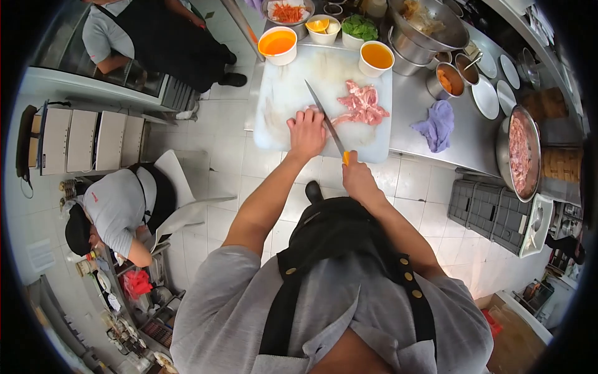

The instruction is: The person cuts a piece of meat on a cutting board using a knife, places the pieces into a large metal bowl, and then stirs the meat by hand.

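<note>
My right hand (359, 176) is wrapped around the yellow handle of a knife (328, 120), near the front edge of the white cutting board (280, 93). Its long blade points away and to the left across the board. Just left of the blade, my left hand (307, 133) presses down with curled fingers on what seems to be an end of raw meat, mostly hidden under it. More pink raw meat (363, 105) lies spread out right of the blade. Two tubs of orange liquid, one left (278, 45) and one right (377, 58), stand at the board's far side.
Behind the board are bowls of shredded carrot (288, 11), orange wedges (322, 28) and green leaves (360, 30). A purple cloth (434, 126) lies right of the board. Farther right is a bowl of meat (520, 153). One co-worker (168, 43) stands at upper left; another (124, 206) bends at left.
</note>
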Demonstrator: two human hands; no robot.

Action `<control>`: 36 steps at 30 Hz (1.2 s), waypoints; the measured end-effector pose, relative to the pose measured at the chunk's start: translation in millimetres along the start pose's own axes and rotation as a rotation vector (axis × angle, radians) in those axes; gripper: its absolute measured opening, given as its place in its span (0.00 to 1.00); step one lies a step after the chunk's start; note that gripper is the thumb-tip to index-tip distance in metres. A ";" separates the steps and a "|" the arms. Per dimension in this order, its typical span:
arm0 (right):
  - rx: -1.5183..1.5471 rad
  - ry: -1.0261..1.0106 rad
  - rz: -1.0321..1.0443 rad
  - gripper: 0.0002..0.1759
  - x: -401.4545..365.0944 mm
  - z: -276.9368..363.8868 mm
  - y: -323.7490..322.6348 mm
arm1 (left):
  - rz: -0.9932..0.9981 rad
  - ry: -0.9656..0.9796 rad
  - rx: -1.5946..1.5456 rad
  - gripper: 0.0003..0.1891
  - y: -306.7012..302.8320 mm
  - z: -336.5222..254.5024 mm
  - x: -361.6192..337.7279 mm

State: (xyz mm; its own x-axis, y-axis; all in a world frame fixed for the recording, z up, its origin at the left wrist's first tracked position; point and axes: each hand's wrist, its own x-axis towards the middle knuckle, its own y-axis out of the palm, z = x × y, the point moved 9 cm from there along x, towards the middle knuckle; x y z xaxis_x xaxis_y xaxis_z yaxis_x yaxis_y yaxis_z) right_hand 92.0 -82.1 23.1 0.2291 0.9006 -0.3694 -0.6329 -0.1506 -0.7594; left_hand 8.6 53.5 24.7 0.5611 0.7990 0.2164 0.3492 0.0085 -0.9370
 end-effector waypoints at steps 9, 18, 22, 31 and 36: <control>-0.008 -0.063 0.008 0.21 8.5 -5.8 16.4 | 0.011 0.025 -0.027 0.13 -1.6 -2.2 5.8; -0.502 -0.184 0.061 0.26 11.8 -83.5 -6.2 | 0.044 -0.052 -0.002 0.13 3.5 5.3 2.6; -0.163 -0.118 -0.089 0.20 19.6 -49.6 -65.1 | -0.062 -0.093 -0.191 0.15 7.0 21.8 3.0; -0.173 -0.213 0.096 0.19 6.0 -9.1 -23.4 | -0.129 -0.305 -0.136 0.17 -7.0 25.0 2.0; -0.256 -0.035 0.281 0.18 -18.0 -34.5 -24.8 | -0.034 -0.311 -0.128 0.17 -4.1 22.1 5.4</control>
State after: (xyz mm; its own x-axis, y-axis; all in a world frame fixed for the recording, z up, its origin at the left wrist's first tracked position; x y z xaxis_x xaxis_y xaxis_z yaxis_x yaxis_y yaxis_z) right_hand 129.1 -108.6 30.1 0.0444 0.8226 -0.5669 -0.4615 -0.4864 -0.7419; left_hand -6.4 71.1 23.6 0.2987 0.9448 0.1350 0.4664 -0.0211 -0.8843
